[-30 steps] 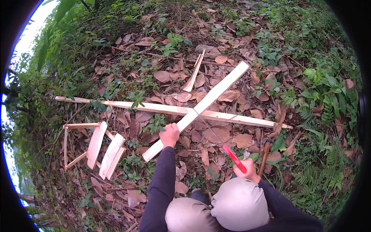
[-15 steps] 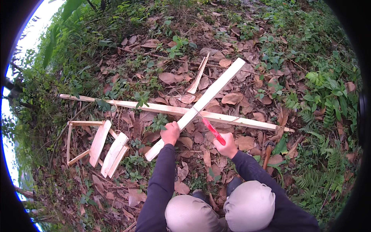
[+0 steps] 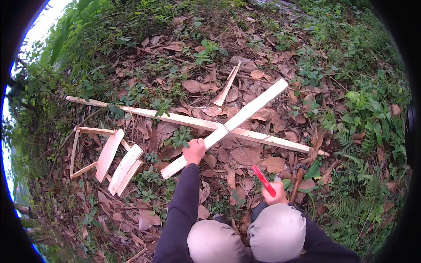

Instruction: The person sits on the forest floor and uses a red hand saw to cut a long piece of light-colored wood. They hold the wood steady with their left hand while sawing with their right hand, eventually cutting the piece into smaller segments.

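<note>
On the leaf-covered ground, a long thin batten [image 3: 175, 118] lies crosswise under a thicker pale plank [image 3: 228, 127]. Left hand [image 3: 194, 151] clamps down on the plank's near end. Right hand [image 3: 274, 195] has its fingers wrapped round a red-handled handsaw [image 3: 250, 160], blade tip touching the plank. Small slatted wooden frame [image 3: 107, 158] sits off left, well apart.

your left hand [image 3: 194, 151] rests on the plank [image 3: 228, 126], which lies crosswise over the long slat [image 3: 175, 118]. your right hand [image 3: 274, 195] holds the saw [image 3: 250, 160] on it. the frame [image 3: 105, 155] sits left; the hammer [image 3: 298, 177] right.
</note>
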Demonstrator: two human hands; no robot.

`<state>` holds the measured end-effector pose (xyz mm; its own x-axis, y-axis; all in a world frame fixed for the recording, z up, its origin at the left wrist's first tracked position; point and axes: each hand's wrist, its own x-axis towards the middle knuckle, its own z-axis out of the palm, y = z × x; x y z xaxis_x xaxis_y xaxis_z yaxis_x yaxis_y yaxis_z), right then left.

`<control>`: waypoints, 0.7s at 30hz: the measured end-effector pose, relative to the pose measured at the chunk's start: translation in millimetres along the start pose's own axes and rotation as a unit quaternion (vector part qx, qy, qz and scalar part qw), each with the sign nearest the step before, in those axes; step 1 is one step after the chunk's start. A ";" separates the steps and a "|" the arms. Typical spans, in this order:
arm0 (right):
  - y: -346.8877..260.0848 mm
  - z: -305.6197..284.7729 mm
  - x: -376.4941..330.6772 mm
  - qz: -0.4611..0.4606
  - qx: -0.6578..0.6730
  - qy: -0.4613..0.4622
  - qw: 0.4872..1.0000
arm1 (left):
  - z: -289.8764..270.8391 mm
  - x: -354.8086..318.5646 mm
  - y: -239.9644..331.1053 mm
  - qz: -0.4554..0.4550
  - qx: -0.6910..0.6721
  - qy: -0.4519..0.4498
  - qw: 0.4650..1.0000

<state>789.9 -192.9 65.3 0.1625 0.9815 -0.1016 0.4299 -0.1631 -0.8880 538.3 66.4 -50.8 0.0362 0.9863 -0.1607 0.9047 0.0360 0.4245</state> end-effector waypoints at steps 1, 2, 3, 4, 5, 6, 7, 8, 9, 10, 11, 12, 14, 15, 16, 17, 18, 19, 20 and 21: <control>-0.6 -1.6 3.8 -0.003 -0.002 0.019 1.000 | 0.3 1.9 7.3 0.008 0.005 0.013 1.000; -8.0 0.8 7.3 0.002 -0.005 0.036 0.999 | 5.8 -2.9 5.7 0.030 0.006 0.020 0.999; -10.8 7.3 35.7 -0.004 -0.003 0.023 1.000 | 9.8 1.2 0.0 0.038 0.004 0.008 0.999; 11.5 21.5 60.7 -0.028 -0.003 0.042 0.999 | 17.4 -4.7 5.3 0.063 0.009 -0.003 0.998; 12.0 32.8 83.4 -0.089 -0.018 0.056 0.994 | 15.1 1.2 13.3 0.085 0.015 0.007 0.996; 4.8 40.0 92.2 -0.084 -0.012 0.058 0.995 | 5.9 11.4 14.9 0.057 0.011 0.004 0.998; 3.5 42.6 85.9 -0.065 -0.009 0.054 0.996 | 3.0 9.1 14.2 0.024 0.005 -0.014 1.000; 11.2 38.0 75.1 -0.041 0.024 0.076 0.996 | 2.9 2.8 10.2 -0.014 -0.002 -0.032 0.999; 15.2 24.3 52.2 -0.013 0.008 0.054 0.998 | 8.7 -5.0 4.7 -0.021 -0.012 -0.030 0.999; 5.6 15.7 24.8 0.026 0.033 0.018 0.999 | 7.1 -3.1 -8.5 -0.027 -0.017 -0.015 0.999; 5.5 2.5 -6.0 -0.004 -0.010 0.024 1.000 | 6.8 0.8 -7.4 -0.026 -0.033 0.002 0.999; 2.9 -8.7 -37.9 0.050 -0.032 0.034 0.998 | 0.5 -3.1 -1.0 -0.037 -0.044 -0.008 0.998; -8.9 -34.9 -73.0 0.113 -0.030 -0.015 0.993 | 5.8 -3.3 5.4 -0.029 -0.071 -0.005 0.997; -20.7 -38.1 -79.1 0.107 -0.045 0.023 0.993 | 10.7 -3.1 12.4 -0.016 -0.080 -0.004 0.997; -33.5 -32.5 -78.2 0.097 -0.054 0.052 0.992 | 9.1 -3.6 7.4 0.002 -0.072 -0.006 0.997; -31.1 -35.7 -75.8 0.108 -0.029 0.030 0.993 | 9.8 -4.6 6.2 0.027 -0.056 -0.015 0.998; -30.2 -38.9 -74.6 0.121 -0.005 0.009 0.993 | 7.4 -6.2 5.6 0.053 -0.037 -0.025 0.998; -38.4 -39.2 -70.6 0.116 -0.004 0.017 0.993 | 5.0 -7.7 4.4 0.079 -0.017 -0.036 0.996; -52.9 -38.3 -65.4 0.111 0.000 0.021 0.994 | 1.6 -9.6 -0.9 0.139 0.007 -0.033 0.990; -60.6 -37.4 -63.4 0.106 0.005 0.027 0.994 | -2.5 -10.9 -6.5 0.164 0.028 -0.034 0.985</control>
<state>786.8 -249.0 142.4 0.2954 0.9183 -0.2635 0.3725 -0.3647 -0.8534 531.0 55.8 -49.5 0.3575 0.9303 -0.0819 0.8612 -0.2944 0.4143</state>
